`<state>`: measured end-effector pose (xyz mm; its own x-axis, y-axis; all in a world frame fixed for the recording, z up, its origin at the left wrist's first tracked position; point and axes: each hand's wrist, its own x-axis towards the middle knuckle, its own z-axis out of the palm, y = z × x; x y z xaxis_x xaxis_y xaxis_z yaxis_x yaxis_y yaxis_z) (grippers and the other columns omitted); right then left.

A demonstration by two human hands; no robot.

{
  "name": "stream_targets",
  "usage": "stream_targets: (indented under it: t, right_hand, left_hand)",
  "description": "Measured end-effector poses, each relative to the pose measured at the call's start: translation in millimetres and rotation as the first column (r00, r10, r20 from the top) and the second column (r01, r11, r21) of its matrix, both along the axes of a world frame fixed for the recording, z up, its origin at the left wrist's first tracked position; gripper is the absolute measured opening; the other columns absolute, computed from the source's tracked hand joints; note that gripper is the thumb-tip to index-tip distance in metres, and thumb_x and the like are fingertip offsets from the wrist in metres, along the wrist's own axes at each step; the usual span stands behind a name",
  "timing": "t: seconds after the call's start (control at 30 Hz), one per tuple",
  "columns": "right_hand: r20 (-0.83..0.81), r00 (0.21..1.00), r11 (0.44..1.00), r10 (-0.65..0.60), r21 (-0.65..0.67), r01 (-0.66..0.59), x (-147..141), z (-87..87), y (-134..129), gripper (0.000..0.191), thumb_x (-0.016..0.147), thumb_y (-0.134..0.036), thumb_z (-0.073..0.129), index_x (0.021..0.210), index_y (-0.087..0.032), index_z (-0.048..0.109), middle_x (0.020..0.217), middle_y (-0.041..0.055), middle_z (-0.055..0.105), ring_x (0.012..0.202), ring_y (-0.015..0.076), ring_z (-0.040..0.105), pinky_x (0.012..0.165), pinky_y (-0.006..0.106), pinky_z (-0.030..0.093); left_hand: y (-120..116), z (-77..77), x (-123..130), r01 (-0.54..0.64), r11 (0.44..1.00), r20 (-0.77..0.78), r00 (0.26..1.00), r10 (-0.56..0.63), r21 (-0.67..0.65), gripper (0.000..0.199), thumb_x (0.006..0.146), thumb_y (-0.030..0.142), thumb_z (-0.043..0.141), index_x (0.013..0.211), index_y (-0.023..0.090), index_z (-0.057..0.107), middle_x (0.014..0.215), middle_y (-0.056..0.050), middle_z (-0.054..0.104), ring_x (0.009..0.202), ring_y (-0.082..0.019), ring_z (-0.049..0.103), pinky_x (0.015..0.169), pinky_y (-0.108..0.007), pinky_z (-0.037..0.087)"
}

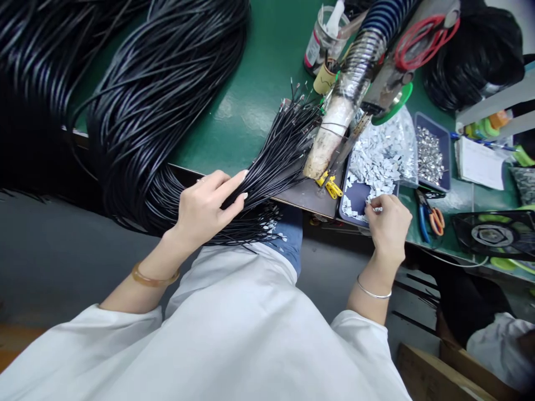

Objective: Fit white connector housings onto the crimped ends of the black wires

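Observation:
Many thin black cables (276,145) fan out over the table edge, with bare or metal-tipped ends. My left hand (211,203) is closed around some of these cables, thumb and index finger on either side of them. Below it, more cable ends with small white pieces (273,225) hang over my lap. On the right, my right hand (388,220) reaches into a dark plastic tray (356,192) of small white flat pieces (378,161). Its thumb and index finger are pinched together among them; what lies between the fingertips is hidden.
A soldering-fume hose (351,78) slants down over the bench. Yellow snips (330,185) lie by the tray. Right of it are a bin of metal terminals (430,156), pliers (426,217), a notepad (480,161) and a black fan (495,235). Large cable coils (175,72) fill the left.

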<state>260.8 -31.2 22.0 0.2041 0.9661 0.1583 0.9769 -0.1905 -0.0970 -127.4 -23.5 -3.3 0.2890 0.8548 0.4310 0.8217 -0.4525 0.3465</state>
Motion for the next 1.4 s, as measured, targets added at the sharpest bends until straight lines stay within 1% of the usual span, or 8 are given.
stream_targets:
  t: [0.17, 0.37, 0.6, 0.8, 1.0, 1.13, 1.27, 1.4]
  right_hand:
    - [0.040, 0.999, 0.999, 0.036, -0.004, -0.036, -6, -0.5, 0, 0.012, 0.079, -0.019, 0.055, 0.070, -0.022, 0.048, 0.080, 0.0029, 0.061, 0.068, 0.0165, 0.051, 0.065, 0.031, 0.029]
    - [0.080, 0.992, 0.995, 0.099, 0.003, -0.099, -9, -3.9, 1, 0.012, 0.084, -0.023, 0.054, 0.073, -0.021, 0.051, 0.082, 0.0037, 0.062, 0.068, 0.0162, 0.051, 0.064, 0.030, 0.029]
    - [0.071, 0.995, 0.995, 0.073, 0.063, -0.077, 1, -8.0, 2, 0.011, 0.079, -0.017, 0.051, 0.070, -0.022, 0.047, 0.076, 0.0016, 0.061, 0.066, 0.0152, 0.051, 0.063, 0.029, 0.031]
    - [-0.234, 0.958, 0.979, 0.167, 0.151, -0.134, 0, -13.2, -3, 0.010, 0.083, -0.025, 0.055, 0.074, -0.022, 0.053, 0.087, 0.0032, 0.068, 0.078, 0.0163, 0.061, 0.070, 0.029, 0.047]
    - [-0.348, 0.929, 0.958, 0.123, 0.287, -0.019, -3, -0.8, -10, 0.012, 0.084, -0.028, 0.058, 0.074, -0.022, 0.056, 0.084, 0.0023, 0.067, 0.076, 0.0145, 0.062, 0.063, 0.026, 0.048]
    - [-0.329, 0.938, 0.970, 0.109, 0.241, -0.028, -4, 3.2, -12, 0.009, 0.082, -0.024, 0.059, 0.073, -0.022, 0.057, 0.078, 0.0005, 0.065, 0.070, 0.0139, 0.059, 0.063, 0.026, 0.046]
    - [-0.250, 0.946, 0.975, 0.206, 0.134, -0.177, -5, -5.9, -5, 0.011, 0.083, -0.020, 0.056, 0.072, -0.022, 0.054, 0.097, 0.0043, 0.073, 0.086, 0.0167, 0.063, 0.076, 0.029, 0.048]
    - [-0.141, 0.968, 0.975, 0.207, 0.108, -0.193, -4, -17.1, 8, 0.013, 0.087, -0.024, 0.053, 0.074, -0.023, 0.055, 0.089, 0.0044, 0.071, 0.082, 0.0174, 0.062, 0.077, 0.031, 0.045]
  left_hand:
    - [3, 11.6, 32, -0.026, 0.983, 0.067, 0.998, 0.014, 0.182, 0.019, 0.090, 0.028, 0.060, 0.100, 0.021, 0.075, 0.094, -0.008, 0.067, 0.085, -0.021, 0.058, 0.082, -0.037, 0.047]
    - [26, 6.4, 100, 0.087, 0.996, -0.137, 0.986, -0.090, -0.026, 0.020, 0.093, 0.022, 0.053, 0.090, 0.017, 0.072, 0.092, -0.011, 0.067, 0.089, -0.026, 0.060, 0.065, -0.035, 0.042]
    - [69, -8.2, 87, -0.166, 0.981, 0.122, 0.977, 0.177, -0.099, 0.025, 0.099, 0.024, 0.042, 0.099, 0.015, 0.065, 0.094, -0.011, 0.066, 0.088, -0.023, 0.064, 0.073, -0.035, 0.043]
    - [77, -9.9, 75, -0.168, 0.977, 0.688, 0.695, 0.210, -0.128, 0.024, 0.104, 0.044, 0.041, 0.107, 0.021, 0.046, 0.066, 0.008, 0.046, 0.058, -0.003, 0.045, 0.057, -0.025, 0.033]
    - [19, 33.1, 95, 0.157, 0.988, 0.870, 0.487, -0.069, -0.009, 0.017, 0.088, 0.032, 0.070, 0.095, 0.019, 0.061, 0.083, 0.004, 0.065, 0.058, -0.003, 0.051, 0.053, -0.024, 0.038]
    - [-12, 33.4, 123, 0.705, 0.700, 0.719, 0.545, -0.430, -0.115, 0.007, 0.086, 0.019, 0.067, 0.083, 0.017, 0.072, 0.079, -0.004, 0.073, 0.069, -0.012, 0.064, 0.066, -0.024, 0.046]
    - [-20, 0.0, 142, 0.859, 0.361, 0.755, 0.498, -0.427, -0.363, 0.028, 0.090, 0.021, 0.059, 0.064, 0.014, 0.069, 0.059, -0.003, 0.067, 0.053, -0.009, 0.057, 0.057, -0.021, 0.039]
    - [-16, -20.7, 134, 0.712, 0.492, 0.833, 0.551, 0.054, -0.502, 0.026, 0.091, 0.030, 0.057, 0.086, 0.011, 0.073, 0.055, -0.001, 0.064, 0.047, -0.009, 0.052, 0.053, -0.021, 0.039]
